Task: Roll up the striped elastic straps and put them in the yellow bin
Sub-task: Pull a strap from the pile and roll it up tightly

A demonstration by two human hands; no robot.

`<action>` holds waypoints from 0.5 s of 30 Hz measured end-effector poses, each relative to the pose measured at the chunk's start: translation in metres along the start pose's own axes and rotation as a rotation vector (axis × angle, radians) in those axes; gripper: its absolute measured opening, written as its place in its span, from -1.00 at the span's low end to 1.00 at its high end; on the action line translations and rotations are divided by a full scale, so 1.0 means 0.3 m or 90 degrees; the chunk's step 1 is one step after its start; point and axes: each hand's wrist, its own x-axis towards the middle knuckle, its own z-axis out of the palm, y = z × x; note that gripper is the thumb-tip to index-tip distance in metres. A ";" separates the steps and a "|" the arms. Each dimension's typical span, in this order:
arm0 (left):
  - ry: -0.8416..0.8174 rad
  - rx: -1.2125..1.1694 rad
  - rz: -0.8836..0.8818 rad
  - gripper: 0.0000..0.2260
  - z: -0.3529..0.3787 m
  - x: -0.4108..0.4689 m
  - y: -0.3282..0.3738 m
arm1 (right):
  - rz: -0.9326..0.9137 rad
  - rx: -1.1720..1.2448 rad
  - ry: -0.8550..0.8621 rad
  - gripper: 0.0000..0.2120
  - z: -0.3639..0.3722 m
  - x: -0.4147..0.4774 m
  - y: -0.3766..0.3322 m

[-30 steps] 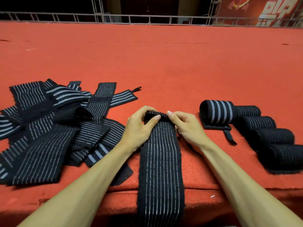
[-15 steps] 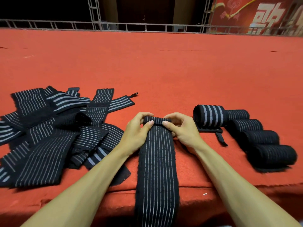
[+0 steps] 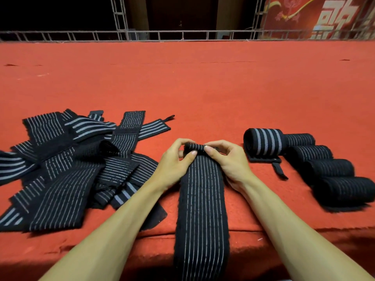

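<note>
Red carpet [image 3: 203, 82], metal railing [image 3: 182, 35] behind

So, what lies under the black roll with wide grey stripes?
A flat black strap end with a small tab shows beneath that roll, on the red carpet. How far it reaches underneath is covered.

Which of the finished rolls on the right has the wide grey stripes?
The leftmost roll in that row: it shows a few broad grey bands, while the other rolls beside it carry only thin, fine lines.
</note>
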 end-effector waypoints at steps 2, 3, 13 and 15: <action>-0.034 -0.050 -0.044 -0.81 0.001 -0.002 0.013 | -0.001 0.018 0.007 -0.87 -0.005 -0.001 -0.004; -0.046 -0.076 -0.057 -0.79 0.002 -0.006 0.020 | 0.003 0.024 0.006 -0.85 -0.004 -0.004 -0.007; -0.044 -0.157 -0.048 -0.86 0.004 -0.007 0.034 | 0.020 0.024 0.002 -0.92 0.003 0.004 0.003; -0.046 -0.143 -0.024 -0.84 0.002 -0.006 0.034 | 0.045 -0.009 -0.009 -0.77 0.004 0.006 0.007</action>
